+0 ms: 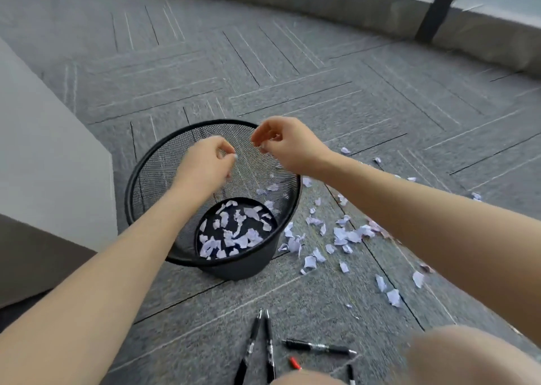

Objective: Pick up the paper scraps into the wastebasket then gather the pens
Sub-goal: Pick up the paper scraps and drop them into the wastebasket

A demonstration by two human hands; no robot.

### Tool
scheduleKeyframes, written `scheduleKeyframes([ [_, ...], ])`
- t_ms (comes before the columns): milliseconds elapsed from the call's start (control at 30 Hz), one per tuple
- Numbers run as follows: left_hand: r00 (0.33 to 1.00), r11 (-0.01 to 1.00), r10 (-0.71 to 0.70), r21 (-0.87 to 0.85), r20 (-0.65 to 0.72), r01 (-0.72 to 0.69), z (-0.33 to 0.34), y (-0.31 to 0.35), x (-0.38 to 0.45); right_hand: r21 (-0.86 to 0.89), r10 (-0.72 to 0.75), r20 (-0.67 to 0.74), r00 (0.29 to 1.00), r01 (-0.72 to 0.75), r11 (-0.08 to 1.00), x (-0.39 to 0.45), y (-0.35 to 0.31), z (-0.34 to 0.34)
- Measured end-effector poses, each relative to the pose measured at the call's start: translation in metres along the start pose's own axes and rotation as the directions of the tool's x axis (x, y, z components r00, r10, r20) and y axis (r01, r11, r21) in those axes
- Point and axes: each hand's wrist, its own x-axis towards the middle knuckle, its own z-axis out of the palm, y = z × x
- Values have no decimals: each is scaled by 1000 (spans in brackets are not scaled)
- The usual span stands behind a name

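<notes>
Grey carpet-tile floor (292, 71) beside a glazed wall, scraps strewn about.
Both hands hover over the black mesh wastebasket (140, 179): left hand (205, 162) and right hand (281, 141) each pinch small paper scraps (345, 235), more lying right of the basket; pens (319, 347) lie nearer the person.

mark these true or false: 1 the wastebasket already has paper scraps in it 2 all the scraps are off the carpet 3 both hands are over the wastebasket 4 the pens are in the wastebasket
1. True: paper scraps lie on the bottom of the wastebasket.
2. False: many loose scraps lie on the carpet, right of the basket.
3. True: the left hand and right hand are both above its opening.
4. False: the pens lie on the carpet, nearer the person than the basket.
</notes>
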Motion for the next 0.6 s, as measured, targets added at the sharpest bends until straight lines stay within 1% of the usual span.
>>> scheduleKeyframes([
  [67,994,993,111,-40,2,-111,0,26,-1,-48,14,-34,999,-16,999,-9,-2,-21],
  [133,969,969,242,-70,53,-238,7,58,-4,-115,68,-35,997,-71,991,-22,3,-52],
  [200,928,934,350,-121,127,-336,24,93,-4,-184,165,-20,986,-166,969,-38,16,-89],
  [267,869,889,454,-167,195,-427,59,129,-4,-252,252,-41,967,-254,934,-61,36,-126],
  [367,720,810,578,-162,384,-564,137,171,-19,-299,399,-136,907,-421,856,-116,94,-170],
  [434,587,753,588,-110,556,-649,197,178,-35,-275,525,-156,837,-547,791,-155,149,-185],
  [500,420,644,560,-56,714,-763,251,171,-58,-200,656,-184,732,-682,704,-199,209,-191],
  [534,342,562,532,-21,775,-827,274,165,-67,-153,711,-211,670,-741,653,-221,240,-191],
  [567,280,471,500,14,820,-882,293,158,-76,-106,758,-239,606,-793,600,-244,269,-189],
  [600,245,405,463,42,852,-913,310,151,-84,-65,797,-269,540,-836,545,-267,294,-184],
])
